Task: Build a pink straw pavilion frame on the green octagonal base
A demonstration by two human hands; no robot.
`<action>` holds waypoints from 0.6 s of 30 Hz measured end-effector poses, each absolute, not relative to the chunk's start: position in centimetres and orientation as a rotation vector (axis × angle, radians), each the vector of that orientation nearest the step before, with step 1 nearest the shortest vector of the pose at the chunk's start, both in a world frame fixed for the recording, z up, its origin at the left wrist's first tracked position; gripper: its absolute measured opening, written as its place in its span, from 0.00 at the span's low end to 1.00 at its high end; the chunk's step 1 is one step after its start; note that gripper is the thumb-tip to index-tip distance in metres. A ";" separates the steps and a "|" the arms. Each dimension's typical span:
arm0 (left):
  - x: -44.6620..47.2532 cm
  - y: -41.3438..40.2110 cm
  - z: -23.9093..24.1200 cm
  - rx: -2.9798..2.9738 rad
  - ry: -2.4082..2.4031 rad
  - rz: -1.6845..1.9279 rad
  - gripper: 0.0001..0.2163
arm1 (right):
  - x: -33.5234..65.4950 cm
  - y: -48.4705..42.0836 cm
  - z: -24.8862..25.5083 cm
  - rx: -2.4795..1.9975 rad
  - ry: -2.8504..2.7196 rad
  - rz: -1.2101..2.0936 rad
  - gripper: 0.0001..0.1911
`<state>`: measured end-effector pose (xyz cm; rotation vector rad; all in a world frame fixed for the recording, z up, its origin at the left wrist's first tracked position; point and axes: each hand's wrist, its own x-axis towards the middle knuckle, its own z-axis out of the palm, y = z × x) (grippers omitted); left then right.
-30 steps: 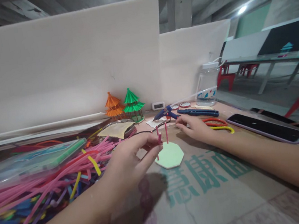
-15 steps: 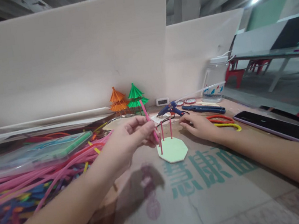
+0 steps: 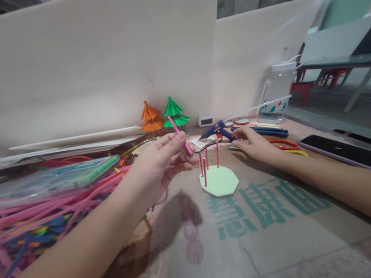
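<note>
My left hand (image 3: 169, 157) pinches a pink stick (image 3: 180, 135), held tilted in the air to the left of and above a pale green octagonal board (image 3: 220, 187). Several thin pink sticks (image 3: 217, 154) stand upright along the board's left and back edge. My right hand (image 3: 255, 145) reaches over the table with its fingers apart, at the handle end of a blue glue gun (image 3: 214, 130). Whether the fingertips touch the handle is hard to make out. The gun's nozzle points left over a small white sheet (image 3: 203, 142).
Orange (image 3: 149, 116) and green (image 3: 171, 108) paper pagodas stand at the back beside a small digital clock (image 3: 206, 121). Pink strips (image 3: 86, 194) and a plastic case (image 3: 49, 181) lie left. Right are a blue cutter (image 3: 270, 130), scissors (image 3: 285, 144), a phone (image 3: 353, 152) and a bottle (image 3: 274, 94).
My right hand has moved to the glue gun's handle end. My left hand has lifted the pink stick away from the board's standing sticks. The view has shifted slightly.
</note>
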<state>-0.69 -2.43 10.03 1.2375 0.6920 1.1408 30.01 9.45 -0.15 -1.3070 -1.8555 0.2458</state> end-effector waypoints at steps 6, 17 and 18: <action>-0.5 -2.7 10.5 1.172 0.724 1.151 0.12 | 30.8 10.4 -0.1 -1.310 -1.854 0.326 0.18; -0.5 -2.7 10.4 1.264 0.733 1.210 0.21 | 29.7 12.6 1.8 -1.441 -1.967 0.352 0.22; -0.5 -2.6 10.4 1.262 0.740 1.207 0.21 | 29.5 13.1 2.0 -1.471 -1.966 0.339 0.24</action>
